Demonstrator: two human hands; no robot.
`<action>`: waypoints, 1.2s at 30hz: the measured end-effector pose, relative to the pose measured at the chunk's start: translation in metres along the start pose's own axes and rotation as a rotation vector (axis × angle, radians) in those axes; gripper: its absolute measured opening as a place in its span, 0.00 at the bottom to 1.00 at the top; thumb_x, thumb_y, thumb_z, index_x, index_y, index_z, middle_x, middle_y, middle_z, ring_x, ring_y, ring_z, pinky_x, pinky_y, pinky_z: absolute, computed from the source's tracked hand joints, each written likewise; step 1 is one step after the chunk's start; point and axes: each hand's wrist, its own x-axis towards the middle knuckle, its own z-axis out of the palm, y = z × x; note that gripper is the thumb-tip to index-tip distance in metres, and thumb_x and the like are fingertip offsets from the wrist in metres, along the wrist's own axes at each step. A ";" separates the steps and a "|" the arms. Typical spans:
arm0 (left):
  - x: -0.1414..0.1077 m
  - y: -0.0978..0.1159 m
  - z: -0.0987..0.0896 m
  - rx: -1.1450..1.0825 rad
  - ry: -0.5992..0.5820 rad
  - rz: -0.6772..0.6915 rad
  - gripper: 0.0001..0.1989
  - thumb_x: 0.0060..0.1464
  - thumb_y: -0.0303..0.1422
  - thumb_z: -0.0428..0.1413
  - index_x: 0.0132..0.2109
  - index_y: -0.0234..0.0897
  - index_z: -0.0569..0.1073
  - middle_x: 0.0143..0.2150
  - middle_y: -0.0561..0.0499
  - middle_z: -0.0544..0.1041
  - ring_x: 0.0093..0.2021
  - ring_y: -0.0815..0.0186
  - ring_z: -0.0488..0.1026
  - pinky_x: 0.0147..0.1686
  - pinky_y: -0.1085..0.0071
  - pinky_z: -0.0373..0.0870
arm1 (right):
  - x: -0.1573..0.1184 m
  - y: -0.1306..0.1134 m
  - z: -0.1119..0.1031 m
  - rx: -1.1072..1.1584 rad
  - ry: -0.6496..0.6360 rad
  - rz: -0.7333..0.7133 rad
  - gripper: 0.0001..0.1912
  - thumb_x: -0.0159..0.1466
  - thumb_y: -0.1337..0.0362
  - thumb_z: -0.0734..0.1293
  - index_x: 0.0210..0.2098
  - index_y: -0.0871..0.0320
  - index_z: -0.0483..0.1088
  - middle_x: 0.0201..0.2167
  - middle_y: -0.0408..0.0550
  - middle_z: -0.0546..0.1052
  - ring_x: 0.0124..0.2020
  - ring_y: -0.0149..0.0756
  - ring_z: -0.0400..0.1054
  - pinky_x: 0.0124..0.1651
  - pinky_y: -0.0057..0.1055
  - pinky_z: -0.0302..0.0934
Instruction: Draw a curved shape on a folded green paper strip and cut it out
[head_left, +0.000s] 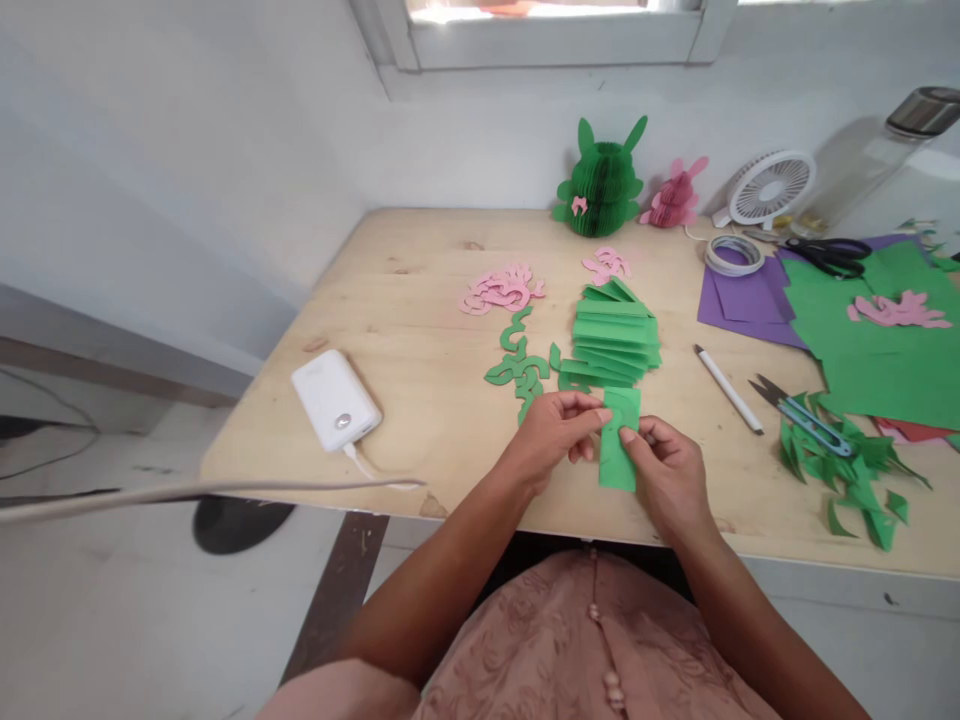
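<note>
Both hands are clamped on the green strip (619, 465), which stands nearly upright in view between them, at the counter's front edge. The left hand (553, 432) has its thumb pressed on the strip's upper left edge, fingers bent inward. The right hand (669, 468) sets its thumb on the right edge, slightly lower, with its fingers curled. The 2 forearms slant inward from the bottom of the view, forming a wide V, wrists over the front of the counter (405, 340).

Just beyond the strip is a folded green stack (613, 340). Left of it lie green cutouts (519, 371), with pink cutouts (499, 290) behind them. To the right are 1 pen (727, 390), then blue scissors (787, 405) on green scraps (855, 480). Farther back on that side, green sheets (862, 370) partly cover purple paper (750, 305); black scissors (814, 255) and a cable coil (735, 270) lie there too.

Along the wall stand 2 paper figures, the green figure (604, 190) and the smaller pink figure (673, 200), then a fan (772, 188) and a bottle (855, 180). At the far left lies a white power bank (330, 395).
</note>
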 end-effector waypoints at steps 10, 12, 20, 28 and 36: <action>-0.022 -0.030 -0.013 0.812 0.275 0.611 0.08 0.57 0.29 0.52 0.42 0.38 0.74 0.35 0.49 0.78 0.32 0.67 0.73 0.35 0.70 0.72 | -0.001 0.000 -0.004 -0.043 0.030 0.081 0.16 0.54 0.51 0.71 0.25 0.58 0.72 0.19 0.40 0.70 0.20 0.28 0.59 0.23 0.26 0.55; -0.025 -0.037 -0.017 1.007 0.262 0.835 0.10 0.59 0.26 0.49 0.44 0.37 0.74 0.38 0.46 0.78 0.38 0.64 0.75 0.40 0.67 0.73 | -0.001 -0.003 -0.003 -0.063 0.035 0.077 0.17 0.53 0.50 0.72 0.24 0.58 0.71 0.19 0.40 0.69 0.20 0.28 0.59 0.22 0.26 0.54; -0.016 -0.039 -0.024 1.353 0.182 1.315 0.10 0.60 0.24 0.52 0.48 0.35 0.70 0.43 0.43 0.78 0.48 0.58 0.74 0.44 0.62 0.71 | -0.001 -0.009 0.004 0.043 0.033 0.157 0.17 0.47 0.52 0.75 0.22 0.58 0.69 0.17 0.39 0.67 0.18 0.26 0.56 0.21 0.25 0.52; -0.015 -0.033 -0.027 1.341 0.066 1.490 0.07 0.58 0.22 0.53 0.43 0.34 0.70 0.44 0.42 0.78 0.50 0.58 0.73 0.48 0.60 0.69 | -0.002 -0.006 0.003 0.142 0.004 0.256 0.16 0.47 0.54 0.76 0.24 0.58 0.69 0.17 0.37 0.66 0.18 0.25 0.54 0.22 0.25 0.51; -0.013 -0.030 -0.025 1.398 0.026 1.524 0.07 0.60 0.23 0.52 0.45 0.32 0.71 0.42 0.43 0.80 0.49 0.58 0.75 0.50 0.59 0.68 | -0.003 -0.009 0.005 0.226 -0.004 0.296 0.17 0.45 0.54 0.76 0.23 0.58 0.69 0.18 0.38 0.70 0.20 0.27 0.58 0.23 0.26 0.52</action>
